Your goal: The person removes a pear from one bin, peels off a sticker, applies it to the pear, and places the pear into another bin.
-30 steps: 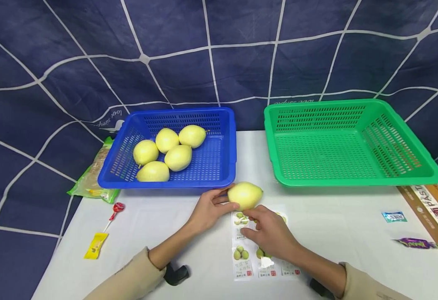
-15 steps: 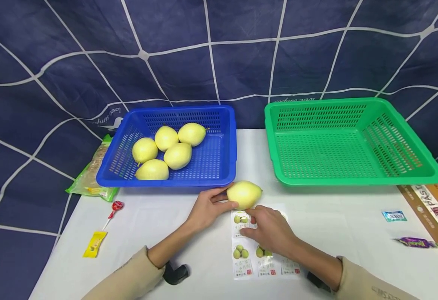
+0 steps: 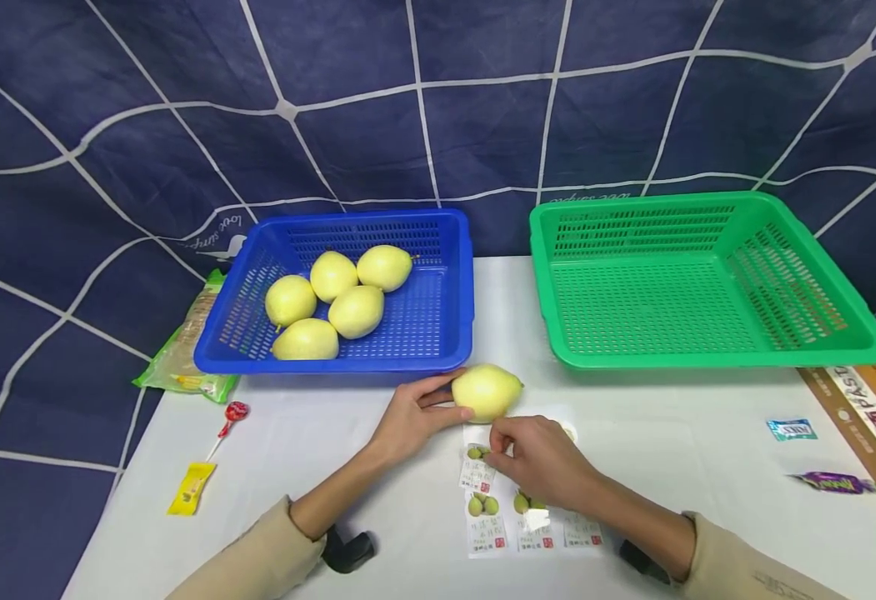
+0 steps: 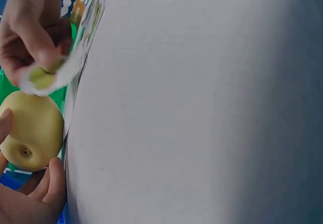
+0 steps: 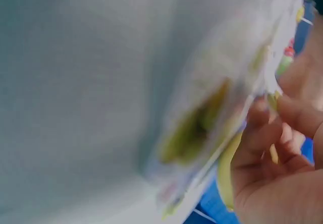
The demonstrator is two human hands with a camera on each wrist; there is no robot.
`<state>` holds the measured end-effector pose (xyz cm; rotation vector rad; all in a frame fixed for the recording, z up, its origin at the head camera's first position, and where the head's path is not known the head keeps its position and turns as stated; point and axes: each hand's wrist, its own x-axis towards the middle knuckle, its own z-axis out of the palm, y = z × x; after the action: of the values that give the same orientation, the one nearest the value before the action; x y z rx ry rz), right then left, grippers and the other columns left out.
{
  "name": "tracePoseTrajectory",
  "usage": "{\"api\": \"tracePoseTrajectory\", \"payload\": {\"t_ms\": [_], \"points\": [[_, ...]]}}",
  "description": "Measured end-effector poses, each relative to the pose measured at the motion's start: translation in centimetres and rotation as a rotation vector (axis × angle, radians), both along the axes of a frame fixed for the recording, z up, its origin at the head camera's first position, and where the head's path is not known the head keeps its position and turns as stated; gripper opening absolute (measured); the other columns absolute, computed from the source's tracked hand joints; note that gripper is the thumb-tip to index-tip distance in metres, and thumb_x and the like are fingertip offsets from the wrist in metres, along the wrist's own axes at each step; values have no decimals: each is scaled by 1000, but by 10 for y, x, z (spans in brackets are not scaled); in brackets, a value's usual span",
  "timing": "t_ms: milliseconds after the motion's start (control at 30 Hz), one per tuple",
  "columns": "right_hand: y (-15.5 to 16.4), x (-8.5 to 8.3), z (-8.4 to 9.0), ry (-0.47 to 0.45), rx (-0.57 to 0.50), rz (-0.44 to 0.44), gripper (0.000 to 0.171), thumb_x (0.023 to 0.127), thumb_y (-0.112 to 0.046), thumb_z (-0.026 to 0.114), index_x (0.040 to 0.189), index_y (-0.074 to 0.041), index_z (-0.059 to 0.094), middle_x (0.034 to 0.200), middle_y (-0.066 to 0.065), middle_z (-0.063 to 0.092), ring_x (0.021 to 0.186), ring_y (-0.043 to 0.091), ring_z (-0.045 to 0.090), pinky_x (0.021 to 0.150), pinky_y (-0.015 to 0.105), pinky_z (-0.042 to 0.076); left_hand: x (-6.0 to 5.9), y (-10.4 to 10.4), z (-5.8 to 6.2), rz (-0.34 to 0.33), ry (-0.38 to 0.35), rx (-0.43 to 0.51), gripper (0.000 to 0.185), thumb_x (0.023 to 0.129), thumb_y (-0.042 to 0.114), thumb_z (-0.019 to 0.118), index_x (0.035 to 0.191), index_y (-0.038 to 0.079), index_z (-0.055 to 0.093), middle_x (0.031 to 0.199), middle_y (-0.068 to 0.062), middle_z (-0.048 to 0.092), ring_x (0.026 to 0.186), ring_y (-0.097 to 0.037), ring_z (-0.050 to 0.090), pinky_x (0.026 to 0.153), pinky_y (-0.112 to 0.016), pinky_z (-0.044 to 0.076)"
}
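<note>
A pale yellow pear (image 3: pixel 486 393) lies on its side on the white table, in front of the blue basket. My left hand (image 3: pixel 410 421) holds it from the left, thumb in front and fingers behind. Just below the pear, my right hand (image 3: pixel 541 460) pinches the top edge of a pear-print sticker (image 3: pixel 475 477). In the left wrist view that sticker (image 4: pixel 41 79) is bent and blurred between thumb and finger. Under the right hand lies the sticker sheet (image 3: pixel 513 552), with rows of similar labels, partly hidden by the hand. The right wrist view is blurred.
Several pears (image 3: pixel 357 312) lie in the blue basket (image 3: pixel 332 367). A green basket (image 3: pixel 648 360) stands at right, nothing seen inside. At left are a snack bag (image 3: pixel 186 358), lollipop (image 3: pixel 237 411) and yellow packet (image 3: pixel 192 489). Small wrappers (image 3: pixel 792 429) and a long box (image 3: pixel 868 425) lie at right.
The right hand has shifted slightly, and its fingers have drawn the sticker downward, off its earlier place on the sheet. The left hand and the pear have stayed nearly still.
</note>
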<state>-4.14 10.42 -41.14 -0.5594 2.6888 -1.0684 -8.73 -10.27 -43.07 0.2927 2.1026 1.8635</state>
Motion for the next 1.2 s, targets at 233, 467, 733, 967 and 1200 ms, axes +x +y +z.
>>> {"api": "tracePoseTrajectory", "payload": {"t_ms": [233,467,733,967,1200], "points": [[13,-1,29,0,-233,60,19,90,-7,71,81,-17,58,62,-11,51,53,3,46,46,22,42,0,-1,-2,-31,2,10,55,85,1,77,136,1,58,133,-17,59,116,-30,61,89,-30,54],[16,-14,43,26,-236,-22,16,91,-10,72,83,-16,59,63,-9,52,54,8,47,45,24,41,-1,-1,-3,-85,0,61,53,88,-3,71,138,-4,54,130,-26,58,115,-37,60,88,-34,55],[8,-23,31,123,-164,-110,19,87,-5,75,82,-15,60,65,-8,49,57,8,46,49,26,41,0,-2,-1,-80,20,-7,58,85,4,77,139,1,55,133,-20,58,116,-32,61,89,-29,53],[5,-29,27,153,-128,-210,19,86,-7,76,81,-15,60,70,-7,52,61,11,46,52,27,41,0,-1,-1,-89,14,-1,59,86,3,76,140,0,53,132,-21,57,115,-32,61,89,-30,54],[5,-28,20,240,-154,-189,23,85,-6,77,104,-7,65,97,3,58,71,12,50,60,28,45,-1,-2,-1,-101,18,11,59,85,3,76,140,1,54,133,-19,57,116,-32,61,89,-31,54]]}}
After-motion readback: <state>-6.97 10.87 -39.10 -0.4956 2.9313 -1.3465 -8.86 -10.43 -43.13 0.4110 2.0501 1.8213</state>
